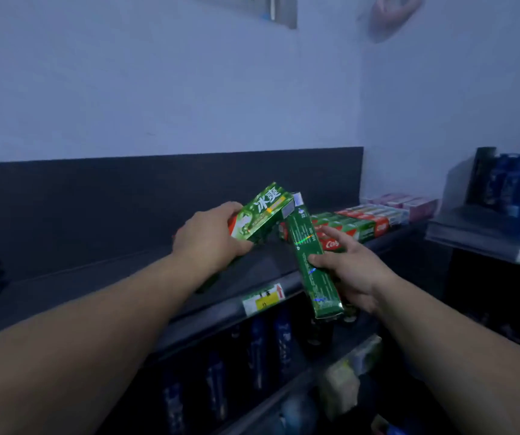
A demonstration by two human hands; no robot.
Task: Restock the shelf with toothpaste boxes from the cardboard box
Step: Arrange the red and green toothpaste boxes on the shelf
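Grips green toothpaste box (262, 211) in curled left hand (211, 237), tilted over shelf (111, 277) beside stocked row (356, 226), likely for slotting in. Clasps second box (302, 233) in right hand (356, 271), thumb across, presumably queued.

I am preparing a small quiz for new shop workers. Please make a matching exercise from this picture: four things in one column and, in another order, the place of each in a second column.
Column 1
1. green box with large white characters
2. green box showing small print
3. row of red-and-green boxes
4. price label

Column 2
A. held in the right hand
B. on the front edge of the shelf
C. held in the left hand
D. lying on the shelf, to the right

Pairs: 1-C, 2-A, 3-D, 4-B
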